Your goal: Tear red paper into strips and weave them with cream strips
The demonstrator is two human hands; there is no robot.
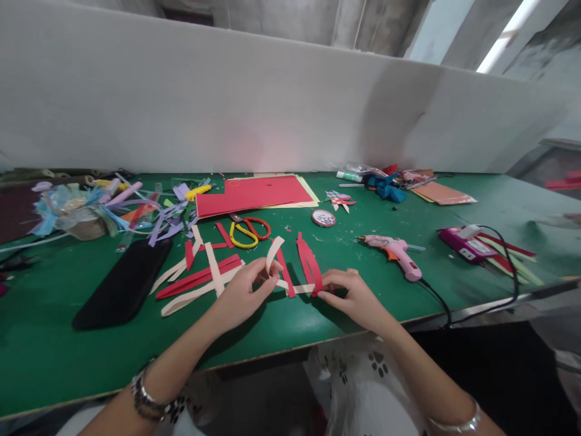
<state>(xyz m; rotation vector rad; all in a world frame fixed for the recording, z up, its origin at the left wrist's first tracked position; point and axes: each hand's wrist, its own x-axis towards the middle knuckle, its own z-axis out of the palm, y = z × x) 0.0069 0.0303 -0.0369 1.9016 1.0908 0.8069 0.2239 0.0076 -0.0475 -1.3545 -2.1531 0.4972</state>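
Near the table's front edge, my left hand [247,289] pinches a cream paper strip [273,251] whose free end curls up over the fingers. My right hand [351,295] is closed on a red paper strip [309,263] that is bent into a loop and stands off the table. Between the hands a cream strip runs sideways, crossed by another red strip [285,272]. Left of my left hand, more red strips [200,281] and cream strips [179,301] lie loose. Yellow-and-orange-handled scissors [245,236] rest behind it.
A pink glue gun [394,251] lies to the right, its cord running to a purple power strip [469,245]. Red paper sheets [258,197] lie at the back, beside a round tin [324,218]. At left are a black phone-like slab [124,281] and tangled paper scraps [170,215].
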